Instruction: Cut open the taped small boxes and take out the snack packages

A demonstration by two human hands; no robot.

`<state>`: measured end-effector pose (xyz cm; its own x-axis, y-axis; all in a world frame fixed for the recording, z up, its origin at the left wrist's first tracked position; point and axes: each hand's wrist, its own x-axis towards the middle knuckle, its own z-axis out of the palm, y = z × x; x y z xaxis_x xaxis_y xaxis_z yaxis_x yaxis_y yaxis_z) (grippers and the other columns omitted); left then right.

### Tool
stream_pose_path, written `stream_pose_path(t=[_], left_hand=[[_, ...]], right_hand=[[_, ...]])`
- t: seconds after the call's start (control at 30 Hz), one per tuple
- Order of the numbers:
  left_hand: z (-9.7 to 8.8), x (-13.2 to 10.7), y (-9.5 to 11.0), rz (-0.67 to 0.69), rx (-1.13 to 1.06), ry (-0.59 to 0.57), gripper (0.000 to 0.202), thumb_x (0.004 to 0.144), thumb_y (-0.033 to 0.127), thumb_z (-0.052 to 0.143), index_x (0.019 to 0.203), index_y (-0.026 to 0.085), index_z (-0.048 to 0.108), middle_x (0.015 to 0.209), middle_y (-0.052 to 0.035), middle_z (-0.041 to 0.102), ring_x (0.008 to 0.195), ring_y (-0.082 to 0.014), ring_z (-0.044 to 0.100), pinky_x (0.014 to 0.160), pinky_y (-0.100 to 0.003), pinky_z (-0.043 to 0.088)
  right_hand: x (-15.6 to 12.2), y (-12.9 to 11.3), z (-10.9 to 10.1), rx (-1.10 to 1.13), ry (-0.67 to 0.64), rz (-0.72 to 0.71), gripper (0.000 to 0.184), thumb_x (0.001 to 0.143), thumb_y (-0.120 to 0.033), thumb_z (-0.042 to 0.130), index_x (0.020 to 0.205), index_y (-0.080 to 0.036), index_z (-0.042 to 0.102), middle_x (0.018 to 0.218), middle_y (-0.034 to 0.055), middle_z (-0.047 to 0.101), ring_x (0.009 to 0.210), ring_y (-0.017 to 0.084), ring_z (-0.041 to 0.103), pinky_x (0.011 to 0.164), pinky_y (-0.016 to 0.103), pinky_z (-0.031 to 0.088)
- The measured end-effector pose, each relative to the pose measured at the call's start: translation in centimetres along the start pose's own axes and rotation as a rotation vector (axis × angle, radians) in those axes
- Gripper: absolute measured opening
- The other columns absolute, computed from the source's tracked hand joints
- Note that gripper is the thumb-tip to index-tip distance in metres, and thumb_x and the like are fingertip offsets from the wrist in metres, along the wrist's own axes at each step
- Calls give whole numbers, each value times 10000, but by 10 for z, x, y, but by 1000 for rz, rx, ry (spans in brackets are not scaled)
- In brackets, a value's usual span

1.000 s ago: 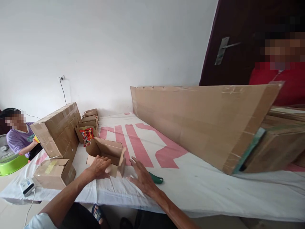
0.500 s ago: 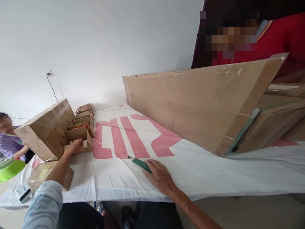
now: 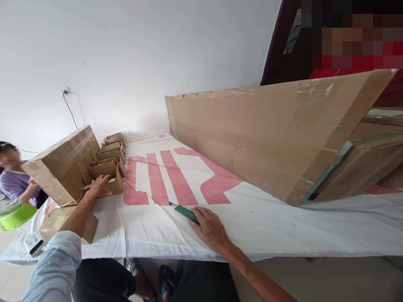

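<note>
My left hand (image 3: 100, 186) rests on the near edge of an open small cardboard box (image 3: 115, 186), its fingers stretched out and nothing visible in them. This box is the nearest in a row of small open cardboard boxes (image 3: 110, 156) running back toward the wall; a bit of red shows inside one. Low on the white cloth lies my right hand (image 3: 210, 230), its fingers closed around a green-handled utility knife (image 3: 185, 213). The knife's dark tip points left and away from me. Part of the handle is hidden under the hand.
A large taped carton (image 3: 63, 167) stands left of the row, with a smaller carton (image 3: 91, 228) and a white device (image 3: 34, 244) in front. A long cardboard panel (image 3: 252, 134) stands across the right side of the cloth-covered table (image 3: 151, 235). People are beyond both sides.
My left hand has risen slightly out of the near box, fingers now over its edge. My right hand and the knife stay put. The view has shifted a little.
</note>
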<state>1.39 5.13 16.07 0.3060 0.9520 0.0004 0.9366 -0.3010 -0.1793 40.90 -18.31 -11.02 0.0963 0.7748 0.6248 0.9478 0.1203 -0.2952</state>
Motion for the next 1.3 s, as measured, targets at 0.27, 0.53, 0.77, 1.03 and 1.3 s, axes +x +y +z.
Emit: stream_pose_path(t=[0.27, 0.53, 0.77, 1.03, 1.3], left_hand=[[-4, -93, 5, 77, -126, 140, 532, 905, 239, 729, 1431, 273, 661, 1490, -119, 646, 1417, -331, 573, 1202, -464, 434], [48, -201, -22, 108, -391, 334, 238, 961, 271, 650, 1150, 241, 791, 1241, -101, 767, 1199, -281, 701, 1100, -416, 553], [39, -220, -149, -625, -355, 468, 364, 916, 394, 671, 1206, 189, 755, 1364, -167, 715, 1354, -377, 626, 1175, -496, 491], [65, -217, -169, -709, -529, 379, 483, 887, 592, 658, 1118, 178, 747, 1026, -88, 814, 1037, -302, 753, 842, -328, 564], [96, -223, -104, -567, -706, 402, 585, 912, 605, 622, 1342, 212, 670, 1248, -132, 779, 1189, -326, 718, 981, -388, 549]], right_hand=[[7, -13, 2, -21, -42, 4, 314, 1044, -361, 498, 1191, -199, 724, 1122, 135, 756, 1028, 317, 679, 851, 424, 532], [0, -9, 4, -11, -64, 5, 326, 1009, -321, 478, 1154, -221, 752, 1095, 147, 757, 995, 348, 677, 796, 468, 549], [0, -9, 6, -65, -27, -36, 348, 1023, -313, 427, 1130, -194, 737, 1062, 159, 763, 965, 353, 698, 770, 469, 556], [0, -9, 3, -78, -22, -64, 329, 1032, -298, 452, 1143, -197, 745, 1084, 151, 765, 944, 337, 709, 785, 465, 564], [-3, -9, 1, -118, -34, -81, 309, 1060, -293, 434, 1202, -190, 689, 1125, 142, 752, 974, 324, 689, 818, 442, 536]])
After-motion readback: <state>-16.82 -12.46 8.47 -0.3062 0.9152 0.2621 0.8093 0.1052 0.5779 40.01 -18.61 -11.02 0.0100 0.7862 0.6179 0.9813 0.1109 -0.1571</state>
